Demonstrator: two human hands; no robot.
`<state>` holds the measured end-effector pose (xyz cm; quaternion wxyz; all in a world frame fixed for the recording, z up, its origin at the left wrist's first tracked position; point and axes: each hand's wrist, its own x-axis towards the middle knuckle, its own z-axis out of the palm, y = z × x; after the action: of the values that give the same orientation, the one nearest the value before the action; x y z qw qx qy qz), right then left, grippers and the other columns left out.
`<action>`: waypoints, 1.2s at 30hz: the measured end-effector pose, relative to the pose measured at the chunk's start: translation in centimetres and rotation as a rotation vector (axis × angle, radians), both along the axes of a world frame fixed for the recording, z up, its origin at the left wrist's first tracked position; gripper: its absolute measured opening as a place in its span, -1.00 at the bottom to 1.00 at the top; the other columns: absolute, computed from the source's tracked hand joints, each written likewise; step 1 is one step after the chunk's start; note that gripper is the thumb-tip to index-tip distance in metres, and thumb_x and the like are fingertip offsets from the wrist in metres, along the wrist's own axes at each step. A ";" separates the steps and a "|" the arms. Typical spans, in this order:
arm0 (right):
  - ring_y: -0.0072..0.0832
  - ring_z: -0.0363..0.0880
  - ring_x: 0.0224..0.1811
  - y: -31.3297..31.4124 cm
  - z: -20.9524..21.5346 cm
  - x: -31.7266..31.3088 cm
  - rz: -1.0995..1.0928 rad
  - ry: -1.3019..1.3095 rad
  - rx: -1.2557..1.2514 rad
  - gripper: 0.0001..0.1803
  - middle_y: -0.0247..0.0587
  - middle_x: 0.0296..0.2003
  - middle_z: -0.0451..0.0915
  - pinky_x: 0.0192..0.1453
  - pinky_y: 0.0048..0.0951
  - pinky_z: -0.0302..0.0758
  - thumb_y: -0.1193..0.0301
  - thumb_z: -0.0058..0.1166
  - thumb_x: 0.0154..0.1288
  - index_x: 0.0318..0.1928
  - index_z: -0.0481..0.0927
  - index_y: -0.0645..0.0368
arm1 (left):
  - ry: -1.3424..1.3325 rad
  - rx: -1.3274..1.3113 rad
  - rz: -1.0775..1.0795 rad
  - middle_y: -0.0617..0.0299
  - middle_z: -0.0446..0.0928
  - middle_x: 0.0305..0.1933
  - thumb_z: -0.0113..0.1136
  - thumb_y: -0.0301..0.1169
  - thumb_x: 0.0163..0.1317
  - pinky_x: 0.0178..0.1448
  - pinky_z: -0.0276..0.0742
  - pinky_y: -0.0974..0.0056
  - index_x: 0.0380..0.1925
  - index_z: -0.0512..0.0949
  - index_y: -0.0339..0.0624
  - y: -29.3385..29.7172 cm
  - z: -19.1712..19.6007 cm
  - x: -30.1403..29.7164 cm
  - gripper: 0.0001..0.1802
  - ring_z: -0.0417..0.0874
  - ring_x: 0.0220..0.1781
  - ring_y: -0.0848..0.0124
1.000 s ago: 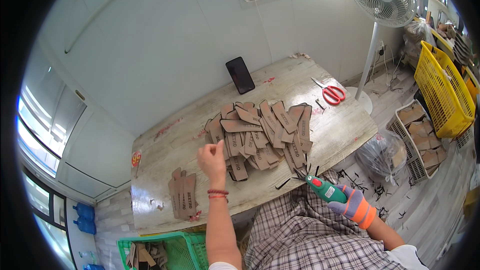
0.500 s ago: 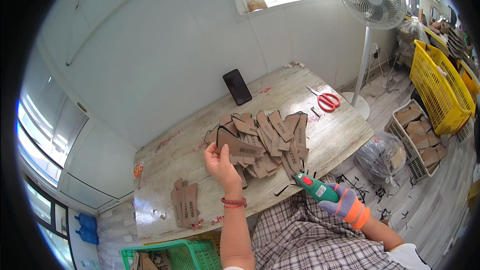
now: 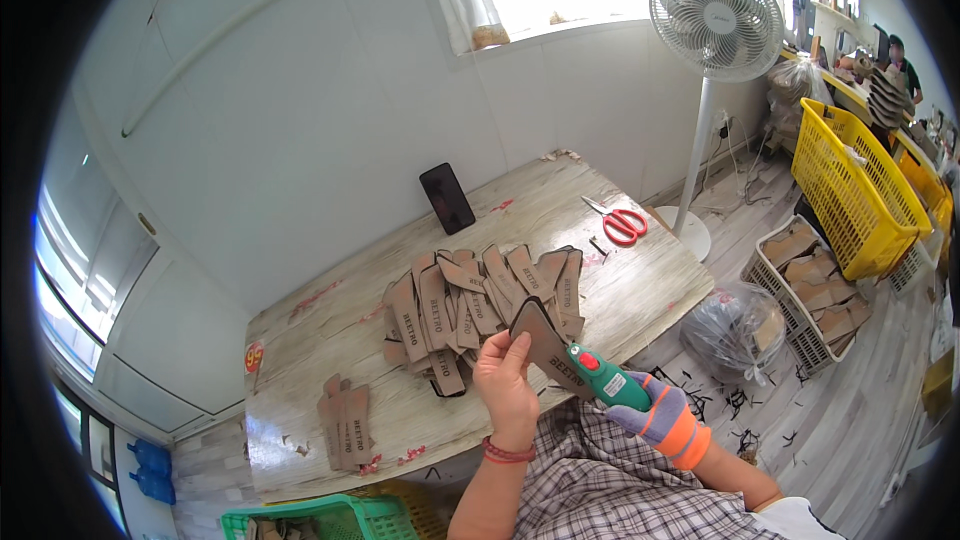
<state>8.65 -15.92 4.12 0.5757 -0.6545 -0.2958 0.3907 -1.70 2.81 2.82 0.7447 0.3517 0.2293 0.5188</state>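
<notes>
currently the left hand (image 3: 505,385) pinches a brown insole piece (image 3: 545,340) above the table (image 3: 330,325) edge; the gloved right hand (image 3: 655,415), fingers wrapped on a green cutting tool (image 3: 605,382), sits at its 4 o'clock.

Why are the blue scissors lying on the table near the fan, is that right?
Not quite: the scissors have red handles, not blue. The head view shows them lying on the wooden table, on the side toward the standing fan, away from both hands.
</notes>
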 end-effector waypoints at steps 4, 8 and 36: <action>-0.75 0.49 -0.36 -0.3 0.3 0.2 -0.023 0.085 -0.025 -0.37 -0.38 -0.27 0.61 -0.29 -0.64 0.48 0.32 0.40 0.12 0.16 0.44 0.27 | -0.005 -0.037 -0.030 0.28 0.62 -0.31 0.26 -0.60 0.19 -0.24 0.45 0.48 -0.28 0.55 -0.25 -0.9 -0.2 0.8 -0.89 0.58 -0.35 0.57; -0.73 0.53 -0.40 -0.5 -0.2 0.3 -0.036 0.036 0.002 -0.39 -0.35 -0.30 0.64 -0.33 -0.64 0.49 0.31 0.34 0.17 0.18 0.42 0.30 | 0.005 -0.046 -0.078 0.25 0.63 -0.30 0.25 -0.59 0.20 -0.22 0.48 0.47 -0.27 0.55 -0.27 -1.6 -0.6 0.9 -0.89 0.59 -0.34 0.55; -0.75 0.48 -0.45 -1.8 -0.8 1.4 0.024 0.054 -0.006 -0.41 -0.40 -0.35 0.60 -0.38 -0.65 0.44 0.30 0.40 0.13 0.13 0.47 0.25 | 0.217 0.165 -0.266 0.29 0.62 -0.25 0.17 -0.54 0.30 -0.16 0.51 0.50 -0.18 0.56 -0.33 -1.6 -0.2 -2.1 -0.88 0.58 -0.27 0.62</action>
<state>10.08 -17.70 3.30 0.5767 -0.6421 -0.2868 0.4159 -3.76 1.18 2.63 0.7464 0.4926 0.2163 0.3917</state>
